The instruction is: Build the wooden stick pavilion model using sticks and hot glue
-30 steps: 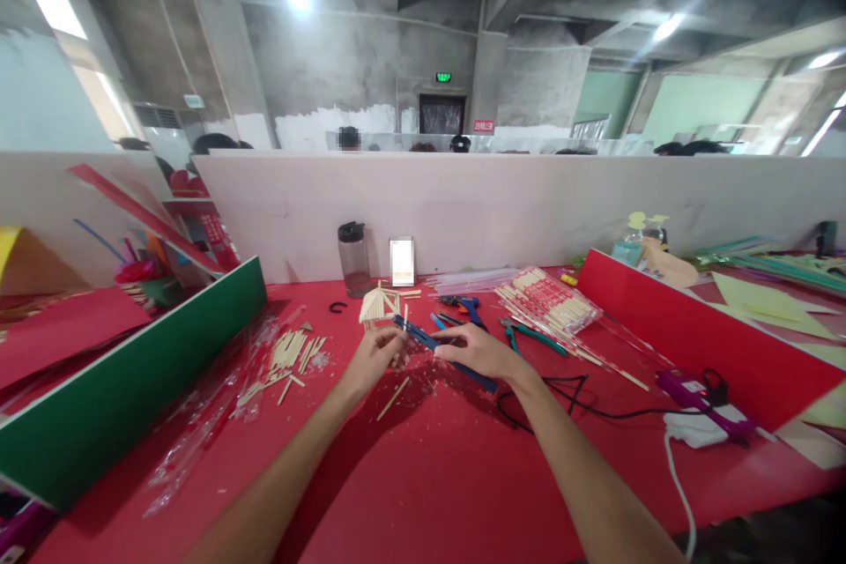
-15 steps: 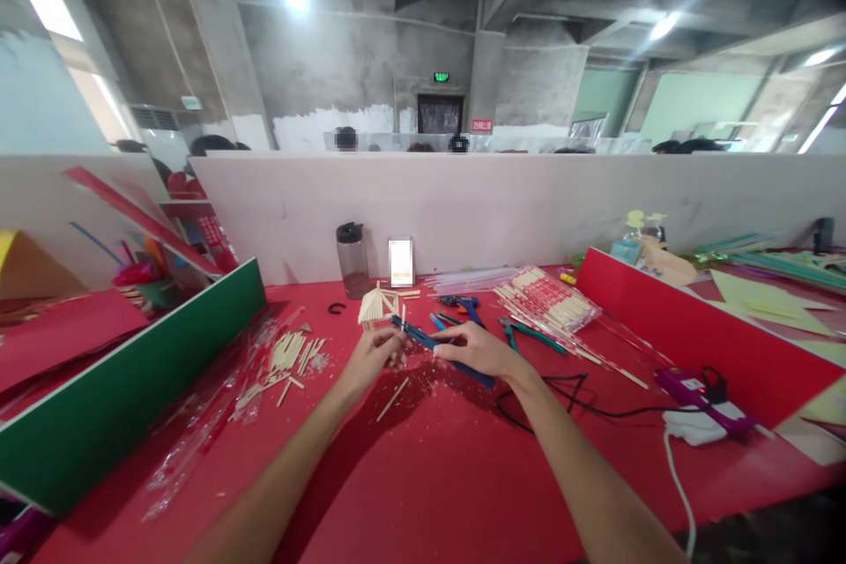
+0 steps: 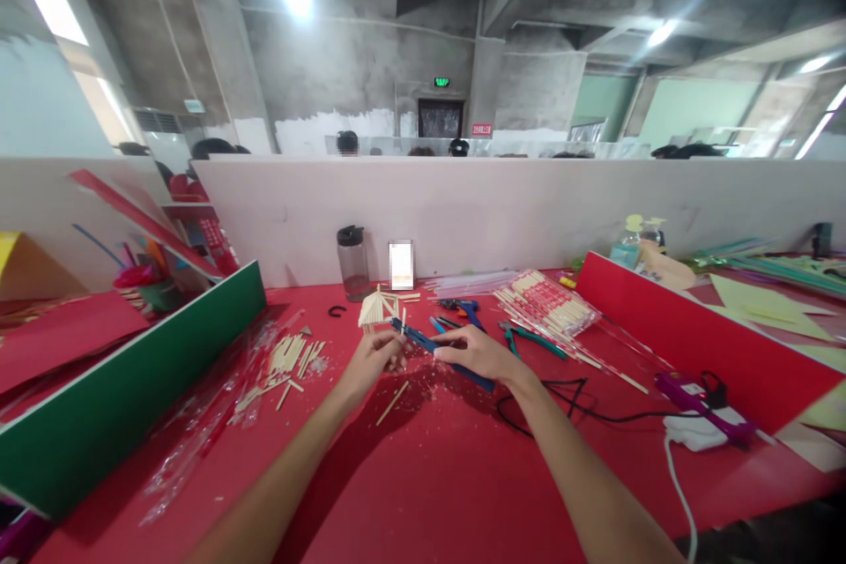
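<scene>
My left hand [image 3: 371, 359] is closed, pinching a short pale wooden stick [image 3: 404, 316] that points upward. The dark tip of a long blue tool [image 3: 420, 337] meets this stick. My right hand [image 3: 481, 354] wraps around the tool's body, whose rear end sticks out under the palm toward the lower right; its exact kind is unclear. Just behind my left fingers stands a small stick-built model with a sloped roof [image 3: 376, 307]. One loose stick [image 3: 392, 402] lies in front of my hands, among scattered shavings.
Cut sticks [image 3: 287, 357] lie left, near clear plastic wrapping [image 3: 191, 449]. Behind stand a bottle [image 3: 353, 264] and a bright-screened phone [image 3: 401, 266]. Rightward are a blue glue gun [image 3: 471, 310], green-handled pliers [image 3: 537, 340], packaged sticks [image 3: 552, 304], a black cable [image 3: 575, 397] and a power strip [image 3: 704, 410].
</scene>
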`<move>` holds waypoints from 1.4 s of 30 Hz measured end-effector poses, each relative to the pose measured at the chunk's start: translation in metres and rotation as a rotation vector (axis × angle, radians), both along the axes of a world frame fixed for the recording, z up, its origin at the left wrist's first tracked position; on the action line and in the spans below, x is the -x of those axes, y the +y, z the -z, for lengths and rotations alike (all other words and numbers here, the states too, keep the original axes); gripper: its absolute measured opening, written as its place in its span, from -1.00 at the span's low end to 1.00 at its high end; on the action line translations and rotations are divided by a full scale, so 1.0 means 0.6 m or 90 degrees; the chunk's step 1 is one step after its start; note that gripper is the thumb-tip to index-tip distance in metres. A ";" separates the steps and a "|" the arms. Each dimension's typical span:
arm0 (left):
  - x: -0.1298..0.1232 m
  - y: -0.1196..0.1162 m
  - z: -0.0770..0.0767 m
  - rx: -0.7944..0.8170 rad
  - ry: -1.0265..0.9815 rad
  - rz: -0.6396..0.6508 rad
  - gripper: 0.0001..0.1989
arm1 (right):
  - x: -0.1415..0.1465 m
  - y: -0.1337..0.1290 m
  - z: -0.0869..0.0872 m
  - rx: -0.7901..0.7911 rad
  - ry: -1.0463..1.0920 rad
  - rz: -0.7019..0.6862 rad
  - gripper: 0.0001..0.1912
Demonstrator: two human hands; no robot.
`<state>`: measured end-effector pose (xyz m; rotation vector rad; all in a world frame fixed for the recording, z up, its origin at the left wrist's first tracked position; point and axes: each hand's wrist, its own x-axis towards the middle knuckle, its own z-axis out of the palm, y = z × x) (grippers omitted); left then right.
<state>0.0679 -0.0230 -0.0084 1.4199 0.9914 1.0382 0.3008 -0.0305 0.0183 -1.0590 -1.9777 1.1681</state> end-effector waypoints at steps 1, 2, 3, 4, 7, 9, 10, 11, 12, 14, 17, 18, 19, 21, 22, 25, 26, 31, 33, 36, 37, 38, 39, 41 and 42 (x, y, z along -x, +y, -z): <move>0.000 0.000 0.000 -0.001 0.001 0.003 -0.63 | 0.000 0.002 0.002 -0.002 0.001 0.000 -0.51; 0.001 0.001 0.001 -0.001 0.001 0.006 -0.62 | -0.001 0.003 0.004 -0.006 0.002 -0.002 -0.52; 0.002 0.002 0.003 -0.001 -0.002 0.007 -0.62 | -0.002 0.005 0.007 -0.008 0.002 -0.003 -0.52; 0.003 0.003 0.004 -0.002 -0.006 0.009 -0.62 | -0.002 0.006 0.009 -0.011 0.001 -0.004 -0.52; 0.005 0.006 0.008 -0.003 -0.015 0.012 -0.63 | -0.003 0.007 0.010 -0.008 -0.001 -0.010 -0.52; 0.005 0.006 0.007 -0.003 -0.016 0.014 -0.64 | -0.002 0.004 0.008 -0.002 0.004 -0.013 -0.52; 0.005 0.006 0.007 -0.004 -0.015 0.015 -0.64 | -0.001 0.003 0.006 0.002 0.007 -0.014 -0.52; 0.004 0.005 0.006 -0.005 -0.014 0.016 -0.63 | -0.001 0.001 0.004 0.005 0.009 -0.012 -0.52; 0.004 0.004 0.005 -0.007 -0.014 0.017 -0.63 | 0.000 0.000 0.002 0.007 0.009 -0.009 -0.52; 0.003 0.002 0.004 -0.009 -0.012 0.016 -0.61 | 0.000 -0.001 0.001 0.005 0.006 -0.004 -0.52; 0.004 0.003 0.006 -0.012 -0.001 0.009 -0.62 | -0.001 0.000 0.002 -0.004 0.002 -0.004 -0.52; 0.004 0.003 0.006 -0.014 0.004 0.005 -0.63 | -0.001 0.000 0.002 -0.006 0.001 -0.004 -0.52; 0.004 0.003 0.007 -0.015 0.007 0.002 -0.64 | -0.001 0.001 0.003 -0.007 0.001 -0.002 -0.52; 0.004 0.003 0.008 -0.015 0.011 -0.004 -0.65 | -0.001 0.002 0.005 -0.010 0.000 0.000 -0.52; 0.004 0.003 0.008 -0.015 0.011 -0.005 -0.65 | -0.001 0.002 0.005 -0.010 0.000 0.000 -0.52; 0.005 0.003 0.008 -0.018 0.013 -0.002 -0.65 | -0.001 0.004 0.008 -0.006 -0.001 -0.007 -0.50; 0.005 0.003 0.008 -0.020 0.014 0.001 -0.66 | -0.001 0.004 0.008 -0.006 -0.001 -0.008 -0.50; 0.005 0.004 0.007 -0.017 0.008 0.008 -0.67 | -0.001 0.005 0.010 -0.012 -0.003 0.001 -0.53; 0.004 0.003 0.004 -0.013 0.004 0.006 -0.66 | -0.001 0.005 0.010 -0.010 -0.002 0.002 -0.53; 0.003 -0.001 -0.001 -0.009 0.000 0.003 -0.65 | 0.000 0.005 0.011 -0.013 0.000 0.003 -0.53; 0.003 -0.001 -0.002 -0.008 0.000 0.003 -0.65 | 0.000 0.005 0.011 -0.014 -0.001 0.004 -0.53; 0.003 -0.002 -0.003 -0.006 0.000 0.001 -0.65 | 0.000 0.006 0.012 -0.013 -0.004 0.004 -0.52; 0.002 -0.001 -0.003 -0.005 0.002 0.001 -0.64 | 0.001 0.006 0.013 -0.014 -0.006 0.006 -0.51; 0.003 0.001 -0.002 -0.008 0.010 0.000 -0.63 | 0.001 0.007 0.015 -0.018 -0.006 0.007 -0.50; 0.004 0.004 -0.001 -0.013 0.018 0.001 -0.62 | 0.002 0.008 0.016 -0.020 -0.005 0.006 -0.51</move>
